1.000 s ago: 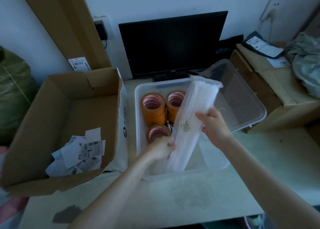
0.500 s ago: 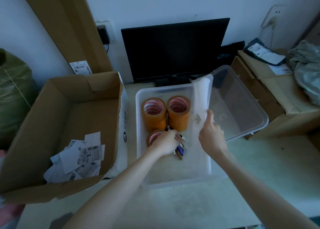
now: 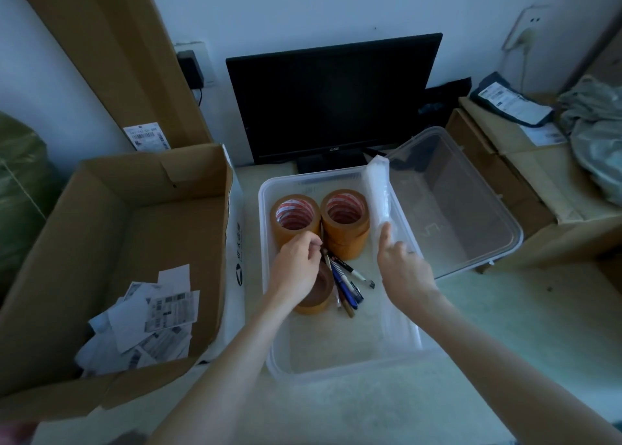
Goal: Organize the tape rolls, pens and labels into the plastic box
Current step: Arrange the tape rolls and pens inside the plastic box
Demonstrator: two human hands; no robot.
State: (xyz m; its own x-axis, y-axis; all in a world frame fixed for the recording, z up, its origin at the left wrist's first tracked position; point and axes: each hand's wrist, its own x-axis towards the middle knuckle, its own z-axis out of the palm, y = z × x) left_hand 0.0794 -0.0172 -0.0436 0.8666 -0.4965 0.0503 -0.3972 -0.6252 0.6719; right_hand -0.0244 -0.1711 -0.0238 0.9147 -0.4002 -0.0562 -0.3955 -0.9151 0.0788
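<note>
left hand pinching, right hand gripping.

**Camera setup: single head-worn view**

One wide-angle view only; no second view, so no shared region to log. Camera sits above the table, looking forward and steeply down. Plastic box fills the frame centre, close beneath the lens. Both forearms enter from the bottom edge; left hand and right hand sit mid-frame. Monitor and wall occupy the upper centre, farther off. Cardboard box takes the left side. Straight edges bow near the frame borders.
</note>
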